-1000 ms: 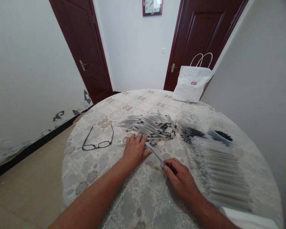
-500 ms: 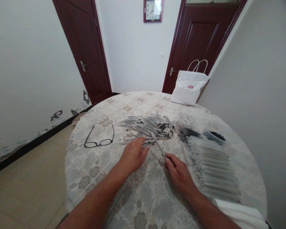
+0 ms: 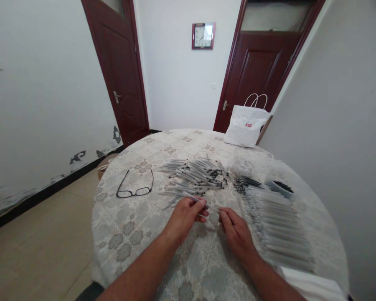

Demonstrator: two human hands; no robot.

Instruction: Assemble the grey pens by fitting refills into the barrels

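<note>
Near the front middle of the table, a slim grey pen is stretched between both hands. My left hand has its thumb and fingers closed around the pen's middle. At the other end, my right hand pinches the tip, and its fingers cover what is there. Just beyond my left hand lies a loose pile of similar pens with dark ends. Right of my right hand, more pens lie in a stacked row. Thin black pieces rest behind that row.
A small bowl of black caps or similar small parts stands at the right. Eyeglasses lie at the left, and a white paper bag stands at the back. Clear plastic is crumpled behind the black pieces. White material lies at the front right.
My left hand has moved right from beside the pile and closed on the pen. The pen has swung flatter, its far end now pointing left. The view has tilted up.
</note>
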